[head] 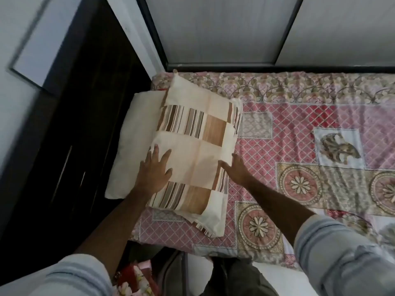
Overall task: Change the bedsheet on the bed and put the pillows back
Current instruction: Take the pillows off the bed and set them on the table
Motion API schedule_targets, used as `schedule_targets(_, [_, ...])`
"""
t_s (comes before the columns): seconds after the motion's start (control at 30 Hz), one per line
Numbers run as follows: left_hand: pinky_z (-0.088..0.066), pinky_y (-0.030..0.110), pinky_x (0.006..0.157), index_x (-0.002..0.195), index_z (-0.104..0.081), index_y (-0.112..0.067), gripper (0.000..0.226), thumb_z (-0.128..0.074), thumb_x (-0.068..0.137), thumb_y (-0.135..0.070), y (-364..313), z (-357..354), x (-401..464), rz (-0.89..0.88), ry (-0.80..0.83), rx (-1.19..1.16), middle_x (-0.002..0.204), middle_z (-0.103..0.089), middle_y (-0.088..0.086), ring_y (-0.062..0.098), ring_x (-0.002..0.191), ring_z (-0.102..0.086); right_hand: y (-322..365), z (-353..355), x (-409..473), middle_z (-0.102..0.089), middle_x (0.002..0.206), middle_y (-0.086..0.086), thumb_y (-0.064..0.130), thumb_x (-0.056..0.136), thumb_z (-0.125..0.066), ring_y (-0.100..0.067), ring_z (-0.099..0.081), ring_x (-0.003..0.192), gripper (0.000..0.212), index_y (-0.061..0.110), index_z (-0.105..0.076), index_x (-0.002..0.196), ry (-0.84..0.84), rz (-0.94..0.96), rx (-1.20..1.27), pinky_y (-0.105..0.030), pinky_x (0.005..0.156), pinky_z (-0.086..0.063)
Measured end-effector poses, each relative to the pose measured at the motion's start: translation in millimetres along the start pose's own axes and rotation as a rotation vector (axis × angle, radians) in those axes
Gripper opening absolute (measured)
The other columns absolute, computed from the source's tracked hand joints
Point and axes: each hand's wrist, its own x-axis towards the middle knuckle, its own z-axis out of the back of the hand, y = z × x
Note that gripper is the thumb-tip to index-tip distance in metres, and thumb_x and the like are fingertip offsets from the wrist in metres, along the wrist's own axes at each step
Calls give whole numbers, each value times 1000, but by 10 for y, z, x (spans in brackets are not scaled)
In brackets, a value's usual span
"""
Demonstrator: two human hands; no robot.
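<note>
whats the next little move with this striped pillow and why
Probably nudge the striped pillow left, squaring it over the plain pillow. It lies askew, overhanging onto the bedsheet, with the left hand flat on top and the right hand at its edge.

Dark wooden wardrobe (70, 129) left, pale sliding panels (224, 28) behind, red floral cloth (136, 276) below.

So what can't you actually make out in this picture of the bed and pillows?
Head view, the only one:
- The plain cream pillow: its right part is hidden under the striped pillow.
- The pink patterned bedsheet: cut off by the right edge, so its far side cannot be checked.
- The left hand and right hand: palms face down on the striped pillow.
- The red floral bundle by the floor: blurred, partly behind the left sleeve.
</note>
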Motion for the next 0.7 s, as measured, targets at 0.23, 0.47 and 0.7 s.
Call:
schedule_targets(0.23, [-38,64,109,152,-29,-19,70,-55,93,-48,-5,-333,636,76,59,-64,161,-26,22,42,145,-30,-1089,-591,1409,-52,145,-12,103,50,-50,-34,-54,130,132,13,-38,146,-18,-262,457,-53,108,-44])
schedule_targets(0.47, [-42,61,105,141,-32,-20,84,-64,69,-51,-8,-514,827,213,102,-215,146,-40,19,40,134,-41,-245,-255,1171,-68,117,-6,61,78,-74,-20,-69,93,71,10,-56,124,61,-370,864,-23,63,-57])
schedule_targets(0.7, [-53,21,84,147,-23,-23,74,-71,92,-34,196,-388,1096,442,-166,-866,133,-46,2,23,111,-58,-36,-350,1144,-68,119,3,72,50,-88,-21,-72,101,105,23,-46,132,67,-310,978,-43,82,-62])
